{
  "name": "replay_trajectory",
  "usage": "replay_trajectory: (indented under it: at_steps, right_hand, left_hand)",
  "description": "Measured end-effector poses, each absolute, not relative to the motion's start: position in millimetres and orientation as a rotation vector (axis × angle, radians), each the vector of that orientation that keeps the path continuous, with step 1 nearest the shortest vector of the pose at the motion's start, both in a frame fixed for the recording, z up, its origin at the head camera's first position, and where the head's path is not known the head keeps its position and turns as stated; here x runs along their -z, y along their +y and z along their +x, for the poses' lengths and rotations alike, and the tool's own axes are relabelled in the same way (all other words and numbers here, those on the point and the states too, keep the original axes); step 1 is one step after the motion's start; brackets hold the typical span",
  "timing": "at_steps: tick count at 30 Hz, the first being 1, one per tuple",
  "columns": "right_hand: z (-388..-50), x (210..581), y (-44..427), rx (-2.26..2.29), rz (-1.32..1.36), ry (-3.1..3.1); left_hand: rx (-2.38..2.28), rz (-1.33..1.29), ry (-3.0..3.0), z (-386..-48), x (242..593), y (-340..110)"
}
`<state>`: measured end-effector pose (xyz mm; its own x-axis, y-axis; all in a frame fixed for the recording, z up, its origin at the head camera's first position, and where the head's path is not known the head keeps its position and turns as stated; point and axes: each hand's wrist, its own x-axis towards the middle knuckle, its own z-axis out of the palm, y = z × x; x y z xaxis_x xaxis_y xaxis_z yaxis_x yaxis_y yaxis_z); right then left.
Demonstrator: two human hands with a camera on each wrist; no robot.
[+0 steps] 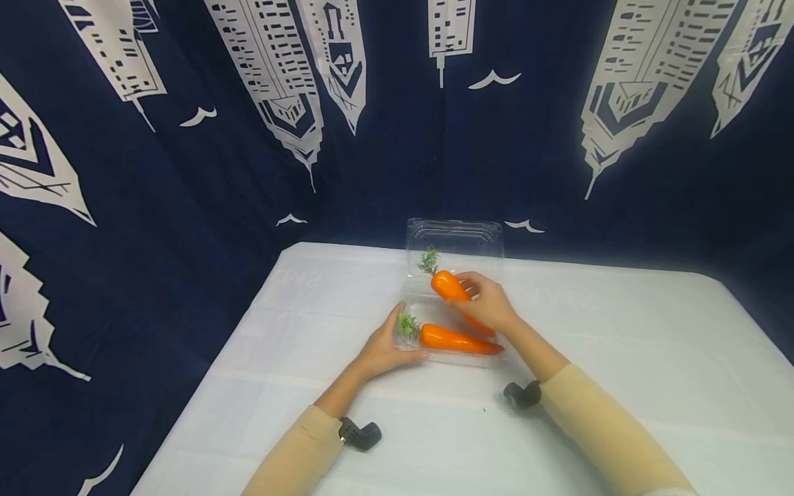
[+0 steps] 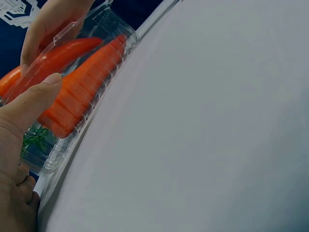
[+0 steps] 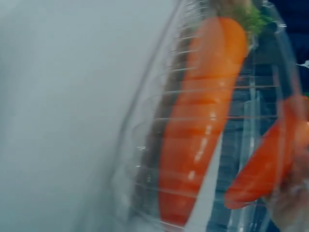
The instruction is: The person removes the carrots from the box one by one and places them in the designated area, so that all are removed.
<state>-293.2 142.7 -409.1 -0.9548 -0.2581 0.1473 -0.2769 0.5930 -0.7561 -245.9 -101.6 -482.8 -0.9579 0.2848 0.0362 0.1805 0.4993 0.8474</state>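
Note:
A clear plastic clamshell box [image 1: 459, 359] sits on the table with its lid [image 1: 462, 234] raised at the back. Inside, along the front wall, lies an orange carrot [image 1: 455, 339] with green leaves at its left end. My left hand [image 1: 381, 350] grips the box at its left front corner; in the left wrist view its thumb [image 2: 36, 101] lies against the front wall. A second carrot [image 1: 448, 284] is held by my right hand [image 1: 492, 303], tilted over the box with leaves up and tip low inside. Part of this carrot is hidden by the fingers.
A white-covered table [image 1: 620, 358] spreads around the box. Behind it hangs a dark blue cloth [image 1: 397, 172] with pale building prints. Dark wrist devices [image 1: 361, 435] sit by both sleeves.

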Motion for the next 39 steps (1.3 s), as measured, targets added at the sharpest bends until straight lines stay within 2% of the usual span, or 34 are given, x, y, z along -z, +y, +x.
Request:
replay_trajectory:
  at_steps: [16,39]
  right_hand:
    - [-280,381,170,-1.441,0.06,-2.644]
    - [-264,391,223,-1.486,-0.291,-2.582]
  left_hand:
    - [-1.489,0.431,2.627,-247,485,-101]
    - [-1.477,0.404,2.619,-246,485,-101]
